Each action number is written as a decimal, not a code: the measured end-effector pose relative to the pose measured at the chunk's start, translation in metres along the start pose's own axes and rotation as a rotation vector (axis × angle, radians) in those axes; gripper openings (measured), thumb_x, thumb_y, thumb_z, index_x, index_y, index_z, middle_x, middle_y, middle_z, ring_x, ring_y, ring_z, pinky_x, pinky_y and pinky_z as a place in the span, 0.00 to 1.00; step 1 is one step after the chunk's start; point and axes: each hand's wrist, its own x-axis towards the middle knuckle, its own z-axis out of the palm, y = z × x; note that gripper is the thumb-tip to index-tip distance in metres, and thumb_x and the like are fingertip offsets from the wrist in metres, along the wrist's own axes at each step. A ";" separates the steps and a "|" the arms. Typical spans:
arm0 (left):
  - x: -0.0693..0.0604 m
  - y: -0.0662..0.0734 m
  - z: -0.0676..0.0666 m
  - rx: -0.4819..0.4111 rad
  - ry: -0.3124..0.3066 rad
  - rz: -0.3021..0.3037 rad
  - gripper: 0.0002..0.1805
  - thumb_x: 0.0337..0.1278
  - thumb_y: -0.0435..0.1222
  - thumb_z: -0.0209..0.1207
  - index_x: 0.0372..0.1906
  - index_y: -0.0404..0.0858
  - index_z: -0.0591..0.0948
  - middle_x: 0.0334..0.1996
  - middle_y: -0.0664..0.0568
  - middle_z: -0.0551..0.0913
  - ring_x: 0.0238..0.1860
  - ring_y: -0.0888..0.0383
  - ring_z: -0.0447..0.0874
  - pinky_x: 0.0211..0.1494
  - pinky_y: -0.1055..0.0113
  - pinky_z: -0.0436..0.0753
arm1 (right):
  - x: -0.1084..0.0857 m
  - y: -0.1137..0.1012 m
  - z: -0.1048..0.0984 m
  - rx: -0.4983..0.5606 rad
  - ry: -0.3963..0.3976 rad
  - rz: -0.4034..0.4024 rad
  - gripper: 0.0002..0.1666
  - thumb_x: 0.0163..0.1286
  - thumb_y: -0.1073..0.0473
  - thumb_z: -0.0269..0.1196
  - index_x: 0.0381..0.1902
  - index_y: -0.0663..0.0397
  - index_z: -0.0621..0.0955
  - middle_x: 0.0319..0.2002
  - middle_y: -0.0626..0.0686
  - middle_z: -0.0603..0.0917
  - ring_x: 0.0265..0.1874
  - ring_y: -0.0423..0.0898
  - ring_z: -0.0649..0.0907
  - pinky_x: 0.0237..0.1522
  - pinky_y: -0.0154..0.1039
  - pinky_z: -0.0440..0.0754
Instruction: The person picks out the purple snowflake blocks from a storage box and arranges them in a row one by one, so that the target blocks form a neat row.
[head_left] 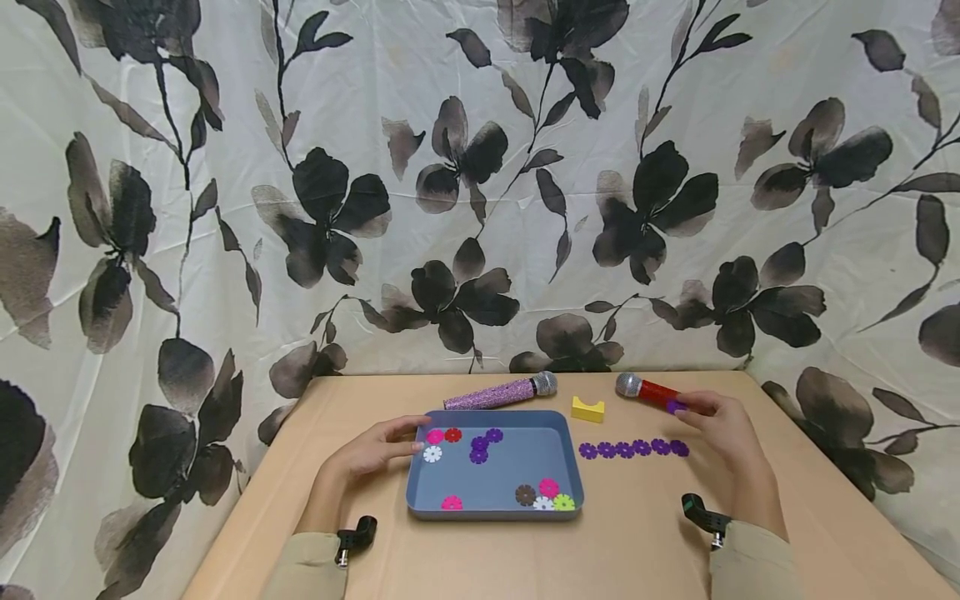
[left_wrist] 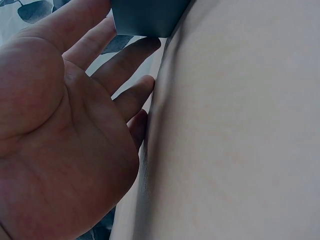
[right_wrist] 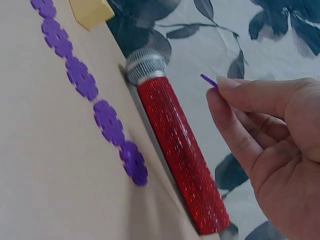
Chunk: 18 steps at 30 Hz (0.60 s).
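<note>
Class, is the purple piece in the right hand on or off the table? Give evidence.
Off: the right hand pinches the purple piece in the air, apart from the row of purple pieces on the table.

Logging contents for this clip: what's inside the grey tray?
The tray holds flower-shaped discs: pink, red, white, brown, green and purple. Where purple discs overlap, one is partly covered; the near wall hides lower edges of the front discs.
</note>
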 end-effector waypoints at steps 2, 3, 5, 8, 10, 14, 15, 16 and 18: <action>0.000 0.000 0.001 -0.005 -0.002 0.001 0.31 0.72 0.41 0.63 0.76 0.43 0.72 0.78 0.41 0.67 0.80 0.37 0.61 0.82 0.40 0.59 | -0.003 0.006 -0.005 -0.003 -0.015 0.033 0.28 0.76 0.51 0.66 0.67 0.60 0.80 0.68 0.70 0.76 0.64 0.65 0.73 0.53 0.36 0.82; 0.001 0.000 0.001 -0.006 -0.004 0.003 0.30 0.73 0.41 0.63 0.76 0.43 0.72 0.78 0.41 0.67 0.79 0.37 0.61 0.82 0.40 0.59 | -0.005 0.009 -0.008 -0.005 -0.023 0.052 0.28 0.76 0.51 0.66 0.67 0.61 0.79 0.68 0.71 0.74 0.65 0.67 0.72 0.53 0.38 0.82; 0.000 -0.001 0.001 -0.004 -0.004 0.007 0.31 0.73 0.41 0.63 0.76 0.42 0.71 0.78 0.41 0.66 0.79 0.36 0.61 0.82 0.40 0.59 | -0.008 0.015 -0.012 -0.007 -0.043 0.081 0.29 0.75 0.53 0.66 0.68 0.63 0.78 0.69 0.73 0.72 0.66 0.70 0.70 0.59 0.53 0.82; 0.001 -0.002 0.001 -0.008 -0.003 0.001 0.31 0.72 0.41 0.63 0.76 0.42 0.71 0.79 0.41 0.66 0.80 0.37 0.61 0.82 0.40 0.59 | -0.011 0.022 -0.017 -0.019 -0.057 0.106 0.29 0.74 0.57 0.67 0.67 0.65 0.78 0.70 0.76 0.70 0.66 0.73 0.68 0.64 0.67 0.77; 0.001 -0.002 0.001 -0.005 -0.003 0.000 0.31 0.73 0.41 0.63 0.76 0.43 0.71 0.79 0.41 0.66 0.80 0.37 0.61 0.82 0.40 0.59 | -0.014 0.025 -0.019 -0.017 -0.066 0.125 0.30 0.73 0.56 0.68 0.67 0.67 0.77 0.70 0.76 0.69 0.66 0.74 0.68 0.66 0.73 0.71; 0.000 -0.001 0.001 -0.006 -0.001 -0.004 0.31 0.72 0.41 0.63 0.76 0.43 0.72 0.79 0.42 0.66 0.80 0.37 0.61 0.82 0.40 0.59 | -0.016 0.031 -0.022 0.013 -0.082 0.219 0.34 0.69 0.51 0.72 0.68 0.62 0.78 0.72 0.74 0.65 0.68 0.74 0.63 0.62 0.74 0.72; 0.000 -0.001 0.001 -0.005 -0.001 -0.004 0.31 0.72 0.41 0.63 0.76 0.43 0.72 0.79 0.42 0.66 0.79 0.37 0.61 0.82 0.40 0.59 | -0.016 0.033 -0.023 0.019 -0.086 0.243 0.35 0.68 0.50 0.72 0.67 0.61 0.79 0.73 0.73 0.65 0.69 0.74 0.62 0.61 0.74 0.72; 0.000 -0.001 0.001 -0.007 -0.002 -0.003 0.31 0.72 0.41 0.63 0.76 0.43 0.72 0.79 0.41 0.66 0.79 0.37 0.61 0.82 0.40 0.59 | -0.016 0.034 -0.023 0.020 -0.090 0.266 0.34 0.68 0.49 0.73 0.67 0.60 0.79 0.73 0.73 0.64 0.69 0.75 0.61 0.60 0.74 0.72; 0.000 -0.001 0.001 -0.009 -0.003 0.000 0.31 0.72 0.41 0.63 0.76 0.43 0.72 0.78 0.41 0.67 0.79 0.37 0.61 0.82 0.40 0.59 | -0.015 0.036 -0.024 0.018 -0.103 0.296 0.32 0.68 0.51 0.72 0.66 0.60 0.80 0.74 0.73 0.63 0.71 0.76 0.59 0.60 0.77 0.69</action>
